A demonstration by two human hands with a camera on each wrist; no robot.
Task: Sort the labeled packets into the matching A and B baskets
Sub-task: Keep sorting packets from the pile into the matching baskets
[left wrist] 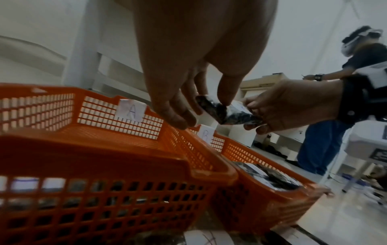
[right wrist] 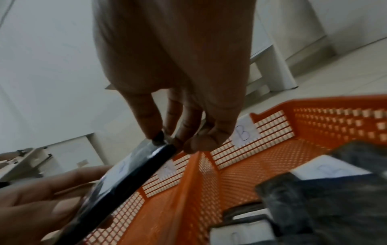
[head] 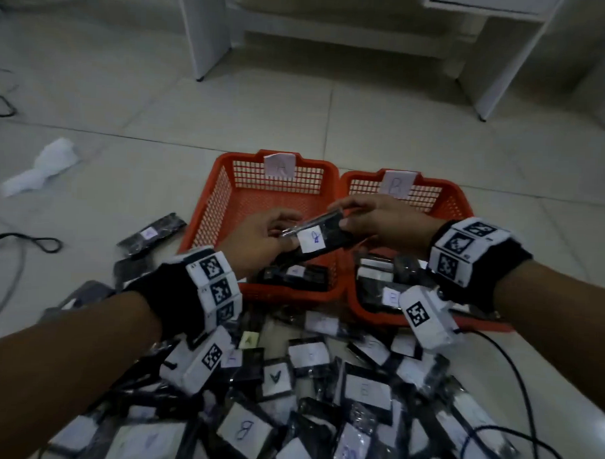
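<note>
Two orange mesh baskets stand side by side on the floor: basket A (head: 223,192) on the left and basket B (head: 456,203) on the right, each with a paper letter tag. Above their shared wall I hold one black packet (head: 328,240) with a white label in both hands. My left hand (head: 287,234) pinches its near left end, and my right hand (head: 342,217) pinches the far right end. The left wrist view shows the packet (left wrist: 222,114) between both hands. Basket A holds a packet (head: 296,275); basket B holds several (head: 381,287). A big pile of labeled packets (head: 323,384) lies in front.
A stray packet (head: 153,234) lies left of basket A. Crumpled white paper (head: 46,165) and black cables (head: 36,244) are on the tiled floor. White furniture legs (head: 208,37) stand behind the baskets. Another person (left wrist: 335,116) stands at the right in the left wrist view.
</note>
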